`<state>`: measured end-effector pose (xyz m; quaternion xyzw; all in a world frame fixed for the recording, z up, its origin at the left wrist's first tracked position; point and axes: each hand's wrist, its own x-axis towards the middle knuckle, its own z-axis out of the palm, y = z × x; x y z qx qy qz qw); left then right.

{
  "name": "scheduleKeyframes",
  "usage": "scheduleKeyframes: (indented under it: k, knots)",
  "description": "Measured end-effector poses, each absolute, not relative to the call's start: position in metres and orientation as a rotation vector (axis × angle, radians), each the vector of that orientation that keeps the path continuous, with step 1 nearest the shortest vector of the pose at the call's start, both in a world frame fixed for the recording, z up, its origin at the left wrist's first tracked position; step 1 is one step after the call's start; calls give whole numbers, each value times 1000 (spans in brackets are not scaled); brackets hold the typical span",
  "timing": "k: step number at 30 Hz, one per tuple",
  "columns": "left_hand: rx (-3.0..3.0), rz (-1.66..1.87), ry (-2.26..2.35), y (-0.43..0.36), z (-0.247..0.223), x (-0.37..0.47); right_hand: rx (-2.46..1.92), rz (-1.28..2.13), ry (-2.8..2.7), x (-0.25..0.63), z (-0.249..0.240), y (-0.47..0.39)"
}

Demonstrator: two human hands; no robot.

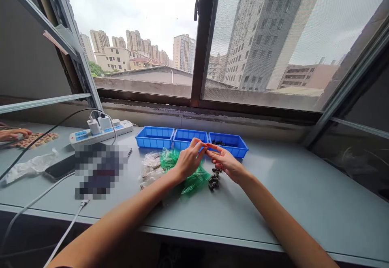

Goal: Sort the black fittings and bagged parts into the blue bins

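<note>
My left hand (190, 160) and my right hand (226, 163) meet at the fingertips above the table, in front of the blue bins. Both are pinched closed. Whatever lies between the fingertips is too small to make out. Beneath my right hand is a small pile of dark, shiny parts (214, 182). A crumpled green plastic bag (196, 181) lies under my left hand and forearm. Left of it rests a clear plastic bag (151, 163) with small pieces inside, partly hidden by my forearm. Dark pieces also sit in the right blue bin (240, 148).
The left bin (154, 138) and middle bin (185, 135) stand in a row with the right one. Leftward are a power strip (101, 135), a phone (59, 169), cables and crumpled tissue (32, 166). Another person's hand (13, 133) touches a cluster of small pieces (36, 139).
</note>
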<state>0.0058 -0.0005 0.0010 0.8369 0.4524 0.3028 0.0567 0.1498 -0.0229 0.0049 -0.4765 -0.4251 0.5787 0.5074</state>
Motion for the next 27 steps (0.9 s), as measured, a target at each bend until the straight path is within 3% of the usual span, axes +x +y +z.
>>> scheduleKeyframes:
  k: [9,18,27]
  knots:
    - [2537,974,1388,0,0,6,-1176,1305,-1020,155,8,-17]
    - [2647,980,1382,5,-4,6,-1283,852,-1021,179,0,-3]
    - [2675,986,1362,5,-5,6,-1798,412,-1717,177,12,-23]
